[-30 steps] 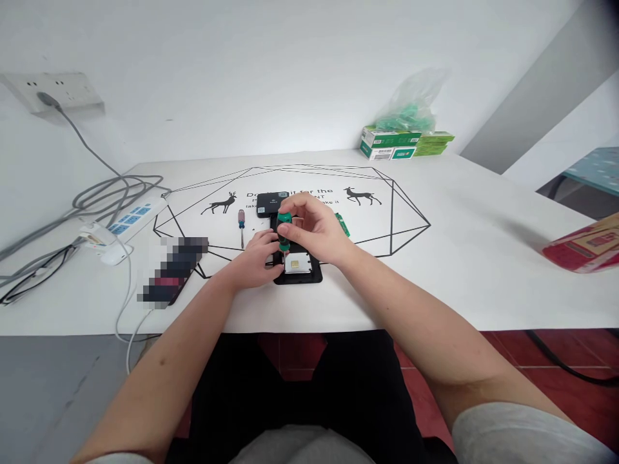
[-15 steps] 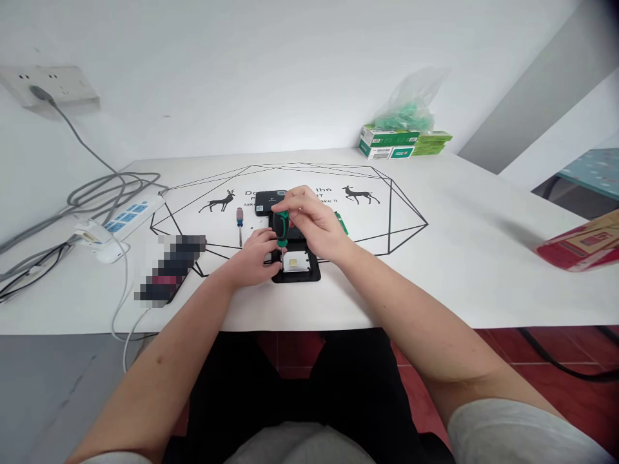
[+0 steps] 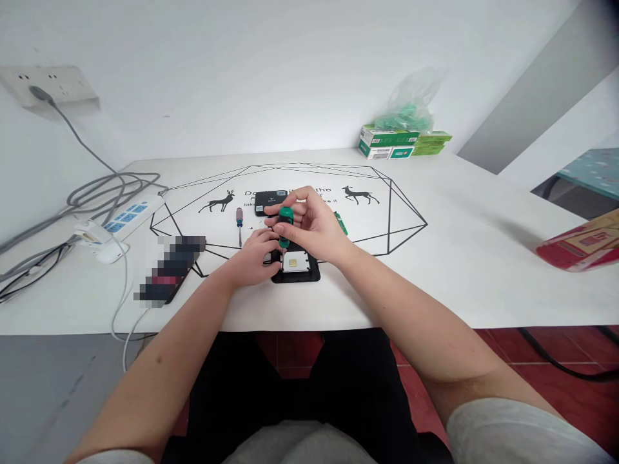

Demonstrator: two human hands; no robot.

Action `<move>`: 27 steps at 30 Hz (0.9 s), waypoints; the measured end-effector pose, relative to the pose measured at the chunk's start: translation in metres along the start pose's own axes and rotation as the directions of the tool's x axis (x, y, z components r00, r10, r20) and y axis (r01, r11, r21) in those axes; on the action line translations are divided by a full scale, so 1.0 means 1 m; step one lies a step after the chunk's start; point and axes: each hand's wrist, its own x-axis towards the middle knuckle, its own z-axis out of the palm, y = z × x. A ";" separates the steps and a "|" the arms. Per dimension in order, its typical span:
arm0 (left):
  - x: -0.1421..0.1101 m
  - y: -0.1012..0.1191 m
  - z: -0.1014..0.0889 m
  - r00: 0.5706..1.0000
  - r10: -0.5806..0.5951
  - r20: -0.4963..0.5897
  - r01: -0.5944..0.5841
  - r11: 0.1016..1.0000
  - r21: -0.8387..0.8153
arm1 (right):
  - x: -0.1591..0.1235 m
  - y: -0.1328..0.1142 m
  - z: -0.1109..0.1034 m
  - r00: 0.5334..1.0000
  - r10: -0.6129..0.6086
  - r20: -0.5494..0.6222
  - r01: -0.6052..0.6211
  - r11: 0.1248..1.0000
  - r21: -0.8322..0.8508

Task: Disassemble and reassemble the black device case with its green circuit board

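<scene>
My R grip (image 3: 316, 227) is curled snug round a green-and-blk screwdriver (image 3: 285, 222), approx. upright, w/ its thin shaft down by the L edge of a silvery-white plate (image 3: 302, 261), flat & pale, w/ a small gold sq. (image 3: 293, 263) and dark marks along its R edge. That plate sits in a blk casing (image 3: 296, 278), rounded at the corners, lying flat on the worktop (image 3: 387, 296) nr the front edge, partly under my hands. My L grip (image 3: 251, 260) has fingers bent at the casing's L side, thumb nr the shaft; can't tell if it pinches anything.
</scene>
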 end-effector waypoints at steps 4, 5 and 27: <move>0.001 0.000 0.000 1.000 0.019 0.003 -0.019 1.000 0.019 | -0.001 -0.001 -0.002 0.998 -0.005 0.070 0.009 0.999 -0.049; 0.000 -0.001 0.000 1.000 0.016 0.003 -0.016 1.000 0.024 | -0.001 -0.001 -0.004 0.997 -0.032 0.077 0.039 0.996 -0.082; 0.000 0.003 -0.002 0.999 -0.038 0.017 0.038 0.999 -0.015 | 0.000 -0.001 0.003 0.999 0.020 -0.025 -0.018 0.999 0.047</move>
